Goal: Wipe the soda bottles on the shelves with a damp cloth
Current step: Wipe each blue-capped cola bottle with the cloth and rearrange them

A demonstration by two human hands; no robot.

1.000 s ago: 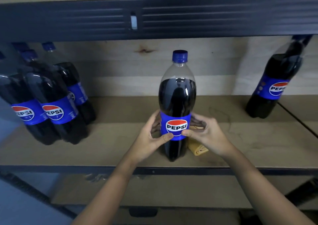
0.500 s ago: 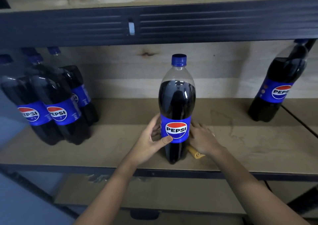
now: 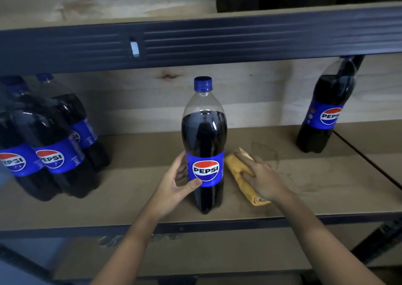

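The bottle (image 3: 204, 145) stands upright mid-shelf (image 3: 130, 189). Left hand (image 3: 174, 186) grips its label, fingers curled. Just right of it, right hand (image 3: 264, 178) rests flat-fingered on the cloth (image 3: 237, 171).

Right hand (image 3: 264, 181) now off the bottle (image 3: 204, 145), resting flat on the yellow cloth (image 3: 238, 171), which lies more exposed beside it.

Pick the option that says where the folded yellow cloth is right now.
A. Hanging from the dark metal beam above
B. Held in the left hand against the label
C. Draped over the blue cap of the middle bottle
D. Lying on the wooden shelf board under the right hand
D: the folded yellow cloth lies flat on the wooden shelf board, with the right hand resting on it beside the middle Pepsi bottle.
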